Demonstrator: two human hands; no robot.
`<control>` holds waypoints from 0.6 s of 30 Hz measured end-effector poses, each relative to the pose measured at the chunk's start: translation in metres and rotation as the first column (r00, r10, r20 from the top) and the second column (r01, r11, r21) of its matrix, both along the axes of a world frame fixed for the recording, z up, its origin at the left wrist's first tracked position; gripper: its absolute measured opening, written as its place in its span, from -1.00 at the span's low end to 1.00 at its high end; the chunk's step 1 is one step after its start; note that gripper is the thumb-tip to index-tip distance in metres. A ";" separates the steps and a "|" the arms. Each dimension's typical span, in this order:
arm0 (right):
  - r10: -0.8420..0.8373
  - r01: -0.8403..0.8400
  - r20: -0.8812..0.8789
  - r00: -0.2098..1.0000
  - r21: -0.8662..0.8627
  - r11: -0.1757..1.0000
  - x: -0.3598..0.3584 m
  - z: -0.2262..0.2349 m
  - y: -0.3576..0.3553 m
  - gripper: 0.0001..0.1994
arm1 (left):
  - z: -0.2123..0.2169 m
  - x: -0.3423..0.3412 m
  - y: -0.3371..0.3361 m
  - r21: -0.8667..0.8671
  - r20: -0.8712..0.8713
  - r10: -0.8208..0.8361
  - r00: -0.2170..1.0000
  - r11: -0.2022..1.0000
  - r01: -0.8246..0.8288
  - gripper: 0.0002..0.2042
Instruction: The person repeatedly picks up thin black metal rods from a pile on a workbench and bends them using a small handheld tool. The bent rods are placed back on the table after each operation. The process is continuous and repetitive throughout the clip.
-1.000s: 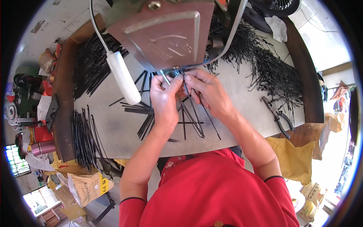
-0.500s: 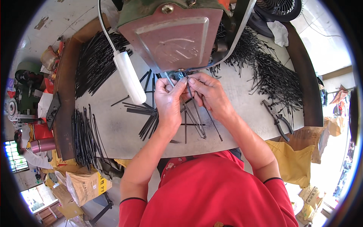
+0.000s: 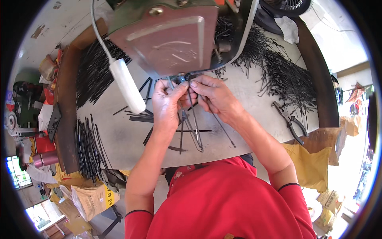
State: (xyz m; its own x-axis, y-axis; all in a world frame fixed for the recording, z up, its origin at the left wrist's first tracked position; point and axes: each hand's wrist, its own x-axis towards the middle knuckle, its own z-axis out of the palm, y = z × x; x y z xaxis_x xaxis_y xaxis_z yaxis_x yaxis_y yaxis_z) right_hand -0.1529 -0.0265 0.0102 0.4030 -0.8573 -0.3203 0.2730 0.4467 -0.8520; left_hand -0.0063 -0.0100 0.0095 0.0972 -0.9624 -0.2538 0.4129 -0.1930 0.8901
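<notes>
Pinching at the middle of the scene, just under the machine's lower edge, two bare hands meet over the upper ends of some thin dark rods (image 3: 195, 123)! The left hand (image 3: 166, 105) has thumb and forefinger pressed close on them; the right hand (image 3: 219, 99) matches it from the other side, fingers (image 3: 197, 85) bunched tight, their tips almost touching the left thumb. Exactly what sits between those tips is hidden. The rods fan down toward the near edge, and one more slim rod (image 3: 223, 130) slants out to the right from beneath the right hand; whether it is gripped there, I can't tell.

Right above looms the machine (image 3: 171, 44), a dull pinkish plate on its front, with a white lamp (image 3: 127, 85) hanging from a bendy neck on its left. Dark strips (image 3: 141, 118) lie on the grey counter (image 3: 260, 113), left of the left hand.

Farther out, heaps everywhere: a dense stack of black rods (image 3: 93, 75) far left, a looser bundle (image 3: 88, 153) near left, and a big tangled pile (image 3: 286, 73) far right. Pliers with black handles (image 3: 293, 124) lie right of the right forearm, and there's a fan (image 3: 292, 4) in the far right corner!
</notes>
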 end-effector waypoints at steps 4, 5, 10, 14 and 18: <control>-0.107 0.107 -0.018 0.994 -0.035 0.994 0.012 0.002 0.009 -0.82 | 0.002 -0.003 0.003 -0.003 0.044 0.049 0.998 0.999 -0.048 -0.77; -0.112 0.109 -0.053 0.992 -0.050 0.993 0.014 0.001 0.013 -0.80 | 0.003 -0.001 0.002 0.000 0.057 0.047 0.997 0.999 -0.048 -0.77; -0.139 0.135 -0.035 0.990 -0.098 0.986 0.022 0.011 0.026 -0.83 | 0.018 0.013 0.011 -0.035 0.124 -0.019 0.992 0.999 0.024 -0.78; -0.080 0.079 -0.003 0.997 -0.099 0.992 0.024 0.010 0.029 -0.84 | 0.023 0.016 0.024 0.014 0.157 0.041 0.987 0.999 -0.044 -0.78; 0.059 -0.071 -0.114 0.992 -0.107 0.992 0.017 0.015 0.038 -0.83 | 0.022 0.032 0.041 0.058 0.238 0.047 0.970 0.996 -0.063 -0.79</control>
